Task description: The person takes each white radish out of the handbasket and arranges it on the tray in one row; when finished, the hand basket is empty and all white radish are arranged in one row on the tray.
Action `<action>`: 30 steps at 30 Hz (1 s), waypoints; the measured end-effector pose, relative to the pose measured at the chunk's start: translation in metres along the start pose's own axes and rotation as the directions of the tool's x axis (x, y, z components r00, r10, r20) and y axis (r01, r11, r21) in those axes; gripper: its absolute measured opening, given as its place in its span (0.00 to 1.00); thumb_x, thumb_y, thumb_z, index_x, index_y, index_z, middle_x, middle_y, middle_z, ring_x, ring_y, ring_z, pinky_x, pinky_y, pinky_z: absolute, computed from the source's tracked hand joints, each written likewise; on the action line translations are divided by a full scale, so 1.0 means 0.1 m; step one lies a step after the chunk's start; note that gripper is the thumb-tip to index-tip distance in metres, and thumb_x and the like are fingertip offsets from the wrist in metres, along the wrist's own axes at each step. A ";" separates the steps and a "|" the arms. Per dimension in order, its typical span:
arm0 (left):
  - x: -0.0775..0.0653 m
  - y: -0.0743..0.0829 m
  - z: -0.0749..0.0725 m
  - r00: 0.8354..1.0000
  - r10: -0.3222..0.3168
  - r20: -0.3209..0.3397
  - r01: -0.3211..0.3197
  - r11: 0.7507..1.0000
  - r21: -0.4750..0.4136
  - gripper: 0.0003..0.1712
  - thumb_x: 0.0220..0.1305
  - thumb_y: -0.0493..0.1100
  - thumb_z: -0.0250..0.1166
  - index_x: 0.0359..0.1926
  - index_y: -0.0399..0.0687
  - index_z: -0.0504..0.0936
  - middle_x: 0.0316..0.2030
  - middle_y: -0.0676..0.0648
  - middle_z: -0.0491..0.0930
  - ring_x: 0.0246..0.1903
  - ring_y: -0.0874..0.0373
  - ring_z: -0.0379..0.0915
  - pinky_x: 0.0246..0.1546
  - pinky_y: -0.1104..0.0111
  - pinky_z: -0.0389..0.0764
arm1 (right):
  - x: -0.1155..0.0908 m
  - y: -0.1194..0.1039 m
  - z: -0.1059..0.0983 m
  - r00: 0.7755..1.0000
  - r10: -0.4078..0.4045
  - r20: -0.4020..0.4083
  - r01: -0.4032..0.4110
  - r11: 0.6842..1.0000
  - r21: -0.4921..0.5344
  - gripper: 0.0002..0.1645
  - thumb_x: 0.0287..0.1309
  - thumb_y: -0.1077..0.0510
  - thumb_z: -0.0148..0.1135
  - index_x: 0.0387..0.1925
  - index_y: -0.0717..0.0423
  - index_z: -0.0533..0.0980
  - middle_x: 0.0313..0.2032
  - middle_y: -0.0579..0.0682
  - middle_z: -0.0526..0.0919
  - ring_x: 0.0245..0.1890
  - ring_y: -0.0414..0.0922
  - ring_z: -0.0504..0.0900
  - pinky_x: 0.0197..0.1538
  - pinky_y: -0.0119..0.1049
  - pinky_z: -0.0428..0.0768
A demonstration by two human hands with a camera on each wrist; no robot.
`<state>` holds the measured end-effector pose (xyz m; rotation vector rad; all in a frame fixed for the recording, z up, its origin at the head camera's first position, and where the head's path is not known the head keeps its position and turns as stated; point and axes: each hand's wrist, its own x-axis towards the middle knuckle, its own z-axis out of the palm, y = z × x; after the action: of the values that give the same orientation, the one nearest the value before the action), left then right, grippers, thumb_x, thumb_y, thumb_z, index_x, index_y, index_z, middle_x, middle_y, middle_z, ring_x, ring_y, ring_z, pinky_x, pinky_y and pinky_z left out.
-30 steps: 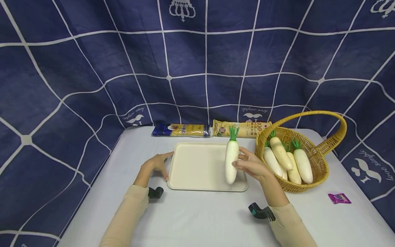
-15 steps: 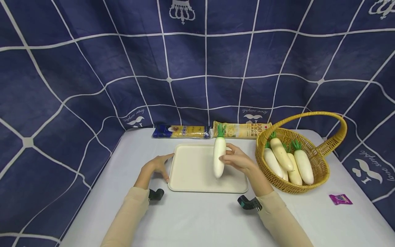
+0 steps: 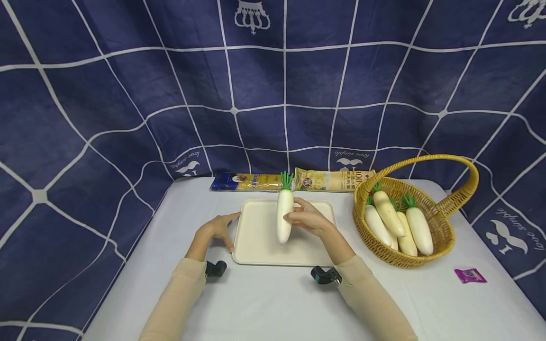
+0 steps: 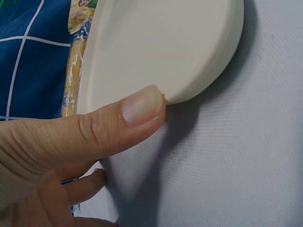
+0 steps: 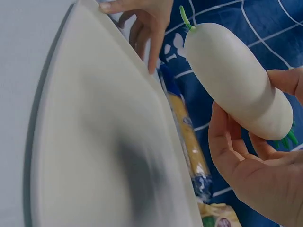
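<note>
My right hand (image 3: 311,219) pinches a white radish (image 3: 284,215) with green leaf stubs between thumb and fingers. It holds the radish above the middle of a cream rectangular tray (image 3: 256,248), leaves pointing to the back. The right wrist view shows the radish (image 5: 236,78) raised over the tray, its shadow falling on the tray floor. At the tray's left side, my left hand (image 3: 217,228) has thumb and fingers spread along the edge. In the left wrist view the thumb (image 4: 142,106) touches the tray's near corner, while the other fingers lie partly hidden below it.
To the right stands a yellow wicker basket (image 3: 401,260) with a tall handle, holding several radishes (image 3: 420,229). Two noodle packs, one blue and yellow (image 3: 260,182) and one pale yellow (image 3: 334,180), lie behind the tray. A small purple packet (image 3: 470,275) lies right of the basket's front.
My right hand has carried the radish leftward, from over the tray's right end to above its middle. My left hand stays at the tray's left edge.
</note>
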<state>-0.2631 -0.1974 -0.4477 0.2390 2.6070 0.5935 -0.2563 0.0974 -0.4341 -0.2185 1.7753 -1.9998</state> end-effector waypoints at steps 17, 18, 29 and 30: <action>-0.02 0.01 -0.01 0.999 0.039 -0.006 -0.039 0.999 0.012 0.72 0.18 0.42 0.84 0.71 0.44 0.57 0.65 0.32 0.61 0.65 0.35 0.55 0.64 0.44 0.61 | 0.31 0.30 0.44 0.999 0.052 -0.016 -0.051 0.998 0.020 0.44 0.43 0.67 0.59 0.64 0.68 0.56 0.33 0.54 0.80 0.30 0.44 0.80 0.38 0.36 0.82; -0.02 0.01 -0.01 0.999 0.036 -0.005 -0.036 0.999 0.008 0.72 0.18 0.42 0.84 0.71 0.45 0.57 0.66 0.32 0.61 0.65 0.35 0.55 0.64 0.44 0.61 | 0.32 0.31 0.46 0.998 0.059 -0.027 -0.059 0.998 0.018 0.43 0.43 0.67 0.60 0.64 0.67 0.57 0.33 0.55 0.81 0.30 0.44 0.81 0.37 0.36 0.82; -0.02 0.00 0.00 0.999 0.044 -0.002 -0.044 0.999 0.007 0.72 0.18 0.42 0.84 0.71 0.46 0.57 0.66 0.32 0.60 0.65 0.35 0.55 0.63 0.43 0.61 | 0.41 0.48 0.65 0.989 0.120 -0.087 -0.124 0.992 -0.034 0.45 0.39 0.67 0.64 0.62 0.70 0.57 0.44 0.65 0.79 0.28 0.47 0.82 0.37 0.41 0.85; -0.02 0.00 0.00 0.999 0.045 -0.001 -0.045 0.999 0.009 0.72 0.18 0.42 0.84 0.71 0.46 0.57 0.66 0.33 0.60 0.65 0.35 0.54 0.63 0.43 0.61 | 0.41 0.48 0.67 0.988 0.123 -0.090 -0.128 0.990 -0.052 0.45 0.39 0.67 0.64 0.62 0.70 0.58 0.43 0.65 0.79 0.27 0.47 0.82 0.36 0.41 0.85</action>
<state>-0.2611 -0.1982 -0.4468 0.3003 2.6119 0.5980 -0.2544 0.0160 -0.4775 -0.0366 1.8534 -1.8973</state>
